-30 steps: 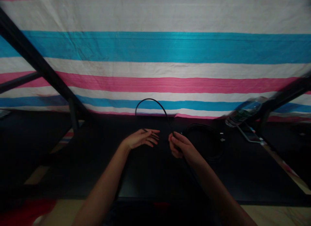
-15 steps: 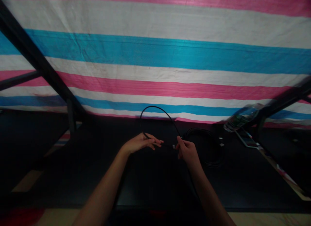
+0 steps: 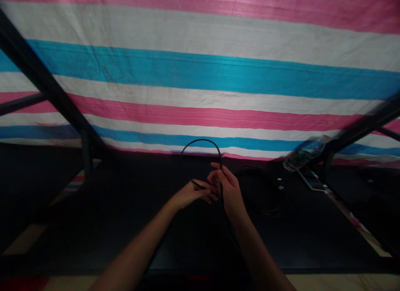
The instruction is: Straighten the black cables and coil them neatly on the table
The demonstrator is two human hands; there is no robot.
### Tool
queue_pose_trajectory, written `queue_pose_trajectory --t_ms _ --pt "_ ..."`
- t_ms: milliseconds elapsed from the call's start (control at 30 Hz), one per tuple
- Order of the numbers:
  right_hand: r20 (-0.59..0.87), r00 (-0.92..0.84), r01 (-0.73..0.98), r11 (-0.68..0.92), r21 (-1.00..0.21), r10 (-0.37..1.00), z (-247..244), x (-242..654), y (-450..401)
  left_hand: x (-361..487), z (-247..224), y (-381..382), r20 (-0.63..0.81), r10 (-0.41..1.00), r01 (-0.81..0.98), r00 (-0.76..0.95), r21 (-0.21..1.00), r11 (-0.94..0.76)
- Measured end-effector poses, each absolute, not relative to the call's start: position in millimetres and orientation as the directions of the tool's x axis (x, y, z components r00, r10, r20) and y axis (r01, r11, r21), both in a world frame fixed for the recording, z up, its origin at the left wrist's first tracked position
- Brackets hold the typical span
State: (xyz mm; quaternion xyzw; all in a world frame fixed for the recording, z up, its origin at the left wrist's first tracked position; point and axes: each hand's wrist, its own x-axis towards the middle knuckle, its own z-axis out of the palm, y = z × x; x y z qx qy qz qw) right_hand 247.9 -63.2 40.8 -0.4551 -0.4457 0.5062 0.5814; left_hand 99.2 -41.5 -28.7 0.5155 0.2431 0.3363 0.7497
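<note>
A thin black cable (image 3: 201, 140) arches up in a loop between my two hands, above the black table. My left hand (image 3: 195, 194) has the cable's lower left part between thumb and fingers, the fingertips pointing right. My right hand (image 3: 227, 186) is closed on the loop's right side, close to the left fingertips. From the right hand, the cable hangs down along the wrist. To the right, a coiled black cable (image 3: 271, 211) lies on the table, with small pale connectors (image 3: 280, 187) at its edge.
A clear plastic bottle (image 3: 301, 156) lies at the back right, beside a phone (image 3: 312, 180). Dark metal bars (image 3: 53, 91) slant at left and right. A striped sheet (image 3: 200, 70) hangs behind the black table (image 3: 125, 224).
My right hand has moved left and slightly up along the cable, closer to my left hand. My left hand has shifted right. The loop has become narrower.
</note>
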Motion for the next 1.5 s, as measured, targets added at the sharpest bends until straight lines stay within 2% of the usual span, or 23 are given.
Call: queue_pose_trajectory --t_ms 67,167,267,367,433,500,600,667,733,800,867,1033,1133,1233,1300,1367,1433,1500 --pt "0.135 0.152 0.031 0.132 -0.991 0.979 35 236 -59 105 -29 -43 -0.005 0.787 -0.269 0.617 0.938 0.217" --pt "0.228 0.178 0.292 0.169 -0.941 0.957 27 224 -52 110 -26 -45 0.012 0.835 -0.262 0.551 0.952 0.160" --pt "0.315 0.139 0.439 0.227 -0.869 0.939 28 224 -54 112 -21 -46 0.034 0.875 -0.239 0.482 0.966 0.094" --pt "0.384 0.195 0.504 0.244 -0.829 0.903 29 238 -70 111 -17 -46 0.054 0.907 -0.207 0.418 0.978 0.037" --pt "0.338 0.245 0.481 0.189 -0.856 0.909 27 251 -86 110 -15 -46 0.079 0.928 -0.179 0.363 0.984 -0.014" --pt "0.179 0.232 0.428 0.065 -0.901 0.956 22 262 -102 110 -14 -48 0.122 0.950 -0.139 0.286 0.987 -0.085" --pt "-0.160 0.029 0.323 -0.161 -0.933 0.987 13 267 -121 113 -16 -53 0.199 0.965 -0.054 0.170 0.980 -0.193" --pt "-0.258 -0.060 0.224 -0.239 -0.945 0.964 10 264 -128 115 -19 -57 0.258 0.957 0.012 0.130 0.965 -0.262" --pt "-0.254 -0.012 0.108 -0.251 -0.962 0.967 9 258 -129 117 -20 -61 0.397 0.912 0.139 0.101 0.902 -0.408" --pt "-0.244 0.037 0.024 -0.245 -0.969 0.969 11 252 -125 117 -22 -63 0.546 0.833 0.271 0.092 0.791 -0.548" --pt "-0.264 0.005 -0.054 -0.263 -0.963 0.965 14 246 -118 116 -23 -64 0.633 0.767 0.346 0.105 0.700 -0.625" --pt "-0.318 -0.066 -0.252 -0.324 -0.912 0.946 14 238 -95 111 -22 -63 0.697 0.691 0.403 0.194 0.585 -0.704" --pt "-0.346 -0.049 -0.243 -0.347 -0.906 0.937 14 236 -83 109 -20 -62 0.741 0.608 0.424 0.285 0.471 -0.773" --pt "-0.299 -0.118 -0.272 -0.321 -0.907 0.947 19 237 -73 111 -21 -62 0.766 0.558 0.419 0.320 0.414 -0.808" --pt "-0.227 -0.123 -0.314 -0.255 -0.915 0.966 29 240 -67 115 -24 -63 0.763 0.577 0.423 0.292 0.438 -0.793" --pt "-0.138 -0.111 -0.313 -0.166 -0.935 0.984 44 246 -58 122 -29 -66 0.714 0.649 0.396 0.262 0.534 -0.747" --pt "-0.047 -0.130 -0.290 -0.083 -0.953 0.990 62 256 -49 129 -33 -69 0.581 0.755 0.321 0.304 0.683 -0.656" --pt "-0.002 -0.170 -0.256 -0.046 -0.965 0.985 80 269 -40 133 -36 -68 0.393 0.819 0.235 0.418 0.824 -0.515"
